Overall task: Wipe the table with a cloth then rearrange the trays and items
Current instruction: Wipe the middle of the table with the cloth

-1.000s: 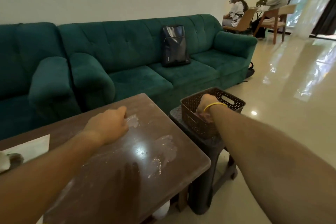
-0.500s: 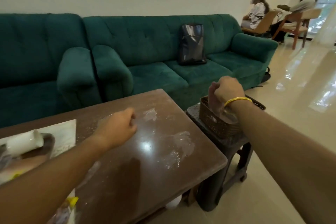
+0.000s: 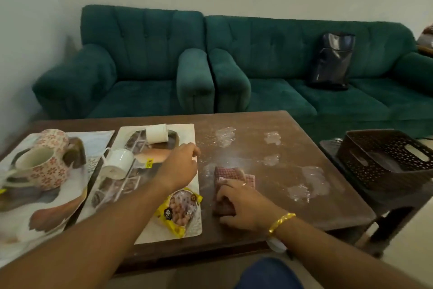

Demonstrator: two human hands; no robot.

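Pink checked cloth [image 3: 234, 175] lies on the smeared brown table [image 3: 304, 138], just right of a white tray [image 3: 186, 132]; from my remote view the right hand [image 3: 243, 206] curls its fingers down around it. The left hand [image 3: 180, 166] sits curled at that tray's right edge, and I cannot tell whether it grips anything. A yellow snack packet [image 3: 180, 210] lies on the tray.

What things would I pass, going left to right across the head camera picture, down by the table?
Front flowery mug → nearer white cup, lying on its side → yellow snack packet → checked cloth → brown basket
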